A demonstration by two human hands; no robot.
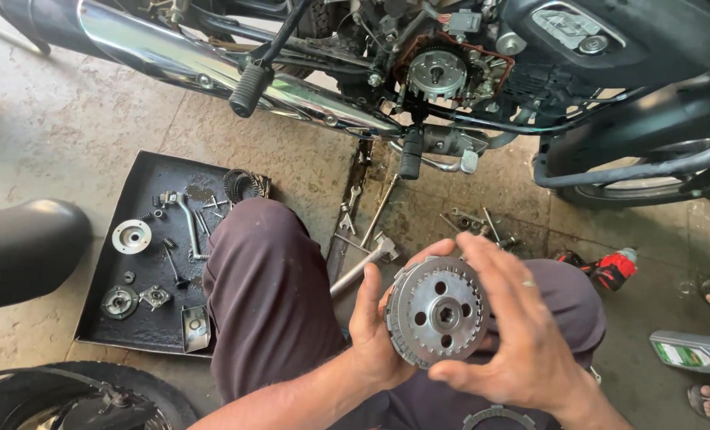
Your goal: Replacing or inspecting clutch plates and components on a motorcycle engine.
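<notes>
the person wore dull purplish-brown trousers, the cloth smooth and a little creased over the left knee, with the same cloth showing over the right knee at the right. both forearms were bare, with no sleeve in view. the left hand was bare and gloveless. the right hand was bare as well, with a thin pale ring on one finger. dark grease smudged the fingers of both hands.
</notes>
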